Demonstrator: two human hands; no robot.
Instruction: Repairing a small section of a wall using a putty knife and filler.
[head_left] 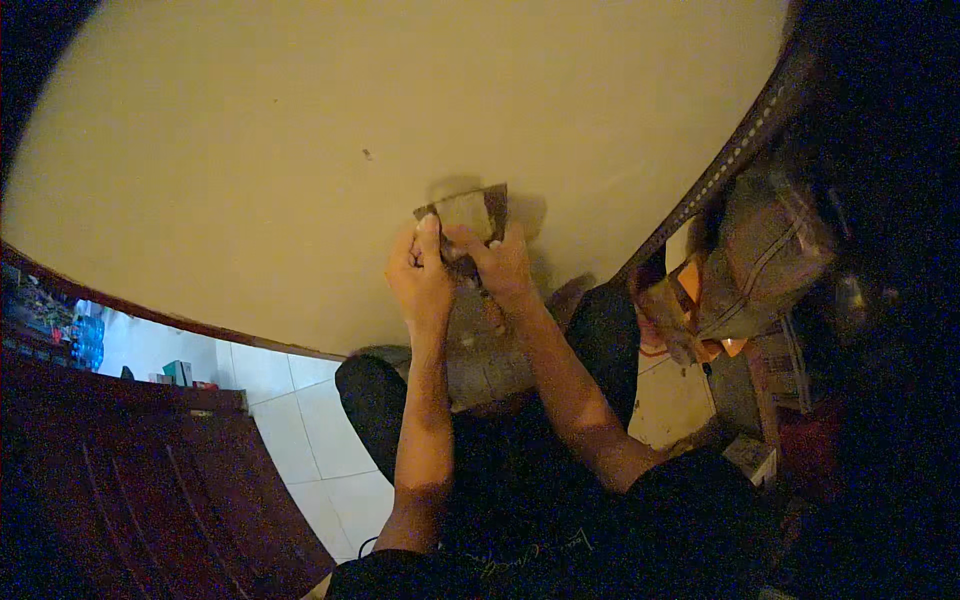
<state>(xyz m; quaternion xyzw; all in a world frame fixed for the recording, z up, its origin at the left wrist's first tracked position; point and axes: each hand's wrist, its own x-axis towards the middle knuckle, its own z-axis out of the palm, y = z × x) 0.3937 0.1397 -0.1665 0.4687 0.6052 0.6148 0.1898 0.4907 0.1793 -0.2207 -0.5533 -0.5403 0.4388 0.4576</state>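
Note:
Both my hands are raised in front of a plain cream wall (300, 150), pinching the same small thing. It is a flat brownish packet (472, 212) with a dark edge, held up near the middle of the view. My left hand (420, 275) grips its lower left corner with the thumb pointing up. My right hand (500, 262) holds its lower right part, fingers closed on it. A clear plastic bag (480, 345) hangs or lies below my hands, over my lap. The light is dim and what the packet contains cannot be told.
A dark wooden door (150, 490) fills the lower left, next to white floor tiles (300, 440). On the right, a studded dark frame edge (730, 160) runs diagonally, with wrapped brown packages (760, 260) and orange-marked packs (690, 300) stacked behind it. My dark-clothed legs (380, 400) are below.

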